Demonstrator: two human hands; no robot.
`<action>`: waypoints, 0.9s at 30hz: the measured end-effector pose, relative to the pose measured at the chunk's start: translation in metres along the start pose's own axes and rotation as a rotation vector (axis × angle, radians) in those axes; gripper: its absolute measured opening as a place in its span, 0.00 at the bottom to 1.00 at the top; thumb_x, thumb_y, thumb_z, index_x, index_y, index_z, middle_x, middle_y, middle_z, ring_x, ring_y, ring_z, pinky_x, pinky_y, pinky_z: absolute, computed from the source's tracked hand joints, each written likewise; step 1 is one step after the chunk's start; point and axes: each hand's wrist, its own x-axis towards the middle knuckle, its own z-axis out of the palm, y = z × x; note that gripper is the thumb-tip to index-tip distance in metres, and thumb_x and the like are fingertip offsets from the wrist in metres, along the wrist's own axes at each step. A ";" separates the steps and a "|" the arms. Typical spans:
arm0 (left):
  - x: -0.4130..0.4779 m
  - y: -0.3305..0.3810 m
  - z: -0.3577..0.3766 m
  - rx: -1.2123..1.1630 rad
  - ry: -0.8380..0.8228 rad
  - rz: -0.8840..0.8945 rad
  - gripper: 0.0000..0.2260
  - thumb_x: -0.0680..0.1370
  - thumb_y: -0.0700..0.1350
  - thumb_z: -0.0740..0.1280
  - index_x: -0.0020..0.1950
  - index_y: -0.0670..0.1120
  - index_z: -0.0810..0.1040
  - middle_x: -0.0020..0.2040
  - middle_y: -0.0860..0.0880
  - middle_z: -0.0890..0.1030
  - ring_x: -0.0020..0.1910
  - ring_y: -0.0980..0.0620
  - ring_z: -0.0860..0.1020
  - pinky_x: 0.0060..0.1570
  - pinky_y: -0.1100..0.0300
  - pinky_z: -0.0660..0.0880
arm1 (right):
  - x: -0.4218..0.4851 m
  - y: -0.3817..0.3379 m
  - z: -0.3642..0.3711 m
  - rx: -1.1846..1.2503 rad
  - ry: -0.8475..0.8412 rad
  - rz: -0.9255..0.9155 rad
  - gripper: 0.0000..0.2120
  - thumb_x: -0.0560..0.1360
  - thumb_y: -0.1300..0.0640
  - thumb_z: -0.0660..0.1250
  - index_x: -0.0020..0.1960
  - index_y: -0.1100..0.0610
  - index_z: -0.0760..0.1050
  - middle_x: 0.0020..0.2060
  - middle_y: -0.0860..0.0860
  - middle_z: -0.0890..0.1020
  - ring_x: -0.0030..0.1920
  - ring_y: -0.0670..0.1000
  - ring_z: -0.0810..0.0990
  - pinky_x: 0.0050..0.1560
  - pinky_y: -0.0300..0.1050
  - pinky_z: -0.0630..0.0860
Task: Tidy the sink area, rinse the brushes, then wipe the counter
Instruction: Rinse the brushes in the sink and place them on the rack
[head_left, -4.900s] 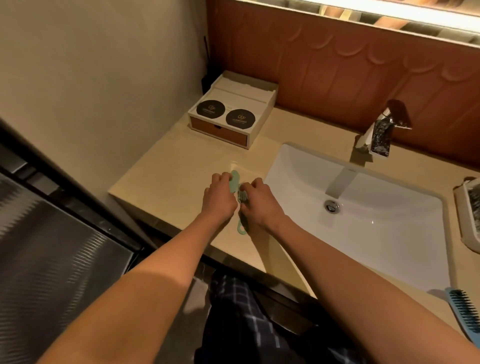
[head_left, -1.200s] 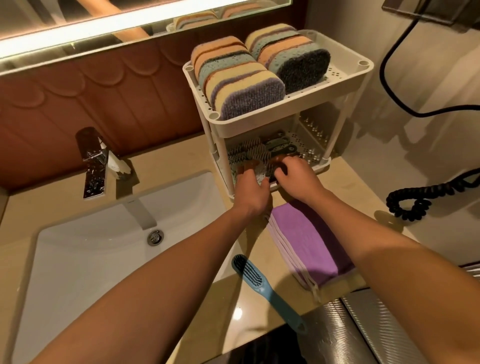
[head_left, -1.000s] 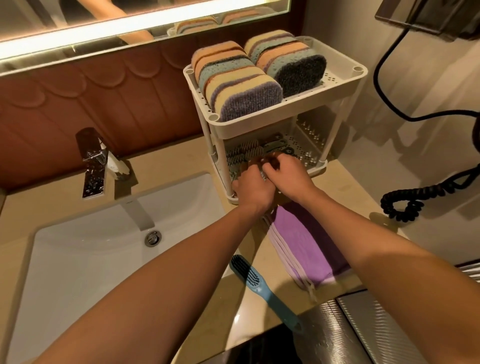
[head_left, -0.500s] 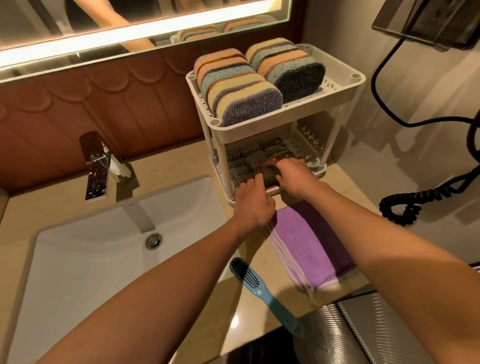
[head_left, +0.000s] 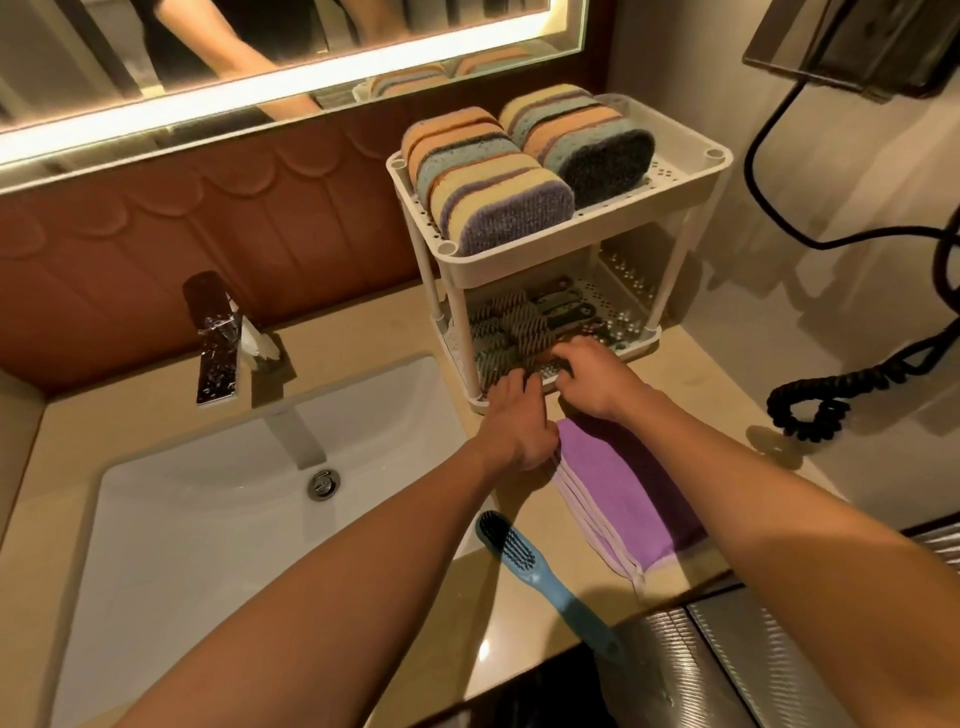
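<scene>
Both hands (head_left: 524, 415) (head_left: 597, 376) at rack's lower shelf (head_left: 631, 340), fingers curled among brushes (head_left: 511, 327); grip unclear. Brush handles point back-right.

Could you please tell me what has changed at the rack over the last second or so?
Both hands have stayed at the rack's lower shelf among the brushes. The left hand drew back slightly toward the front edge; the right hand stayed reaching in. Whether either grips a brush is unclear. The sponges, purple cloth and blue brush did not move.
</scene>
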 end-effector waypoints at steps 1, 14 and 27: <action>-0.002 -0.001 -0.001 -0.006 0.001 0.012 0.32 0.77 0.48 0.67 0.78 0.44 0.59 0.73 0.43 0.61 0.73 0.42 0.60 0.76 0.50 0.58 | -0.004 0.000 -0.001 0.001 0.009 -0.005 0.19 0.80 0.60 0.63 0.70 0.55 0.75 0.62 0.56 0.77 0.65 0.57 0.73 0.67 0.51 0.72; -0.067 -0.024 0.004 -0.023 0.086 0.132 0.28 0.79 0.49 0.63 0.78 0.45 0.61 0.75 0.43 0.62 0.74 0.41 0.62 0.75 0.47 0.60 | -0.071 -0.030 0.010 0.084 0.000 -0.020 0.17 0.77 0.61 0.64 0.65 0.54 0.77 0.63 0.54 0.76 0.63 0.56 0.75 0.65 0.53 0.74; -0.124 -0.049 0.036 -0.169 -0.086 -0.069 0.21 0.85 0.55 0.58 0.72 0.44 0.67 0.68 0.39 0.69 0.61 0.41 0.75 0.58 0.56 0.69 | -0.171 -0.067 0.059 0.100 0.032 0.017 0.16 0.80 0.57 0.62 0.66 0.51 0.76 0.63 0.52 0.76 0.63 0.54 0.73 0.63 0.53 0.73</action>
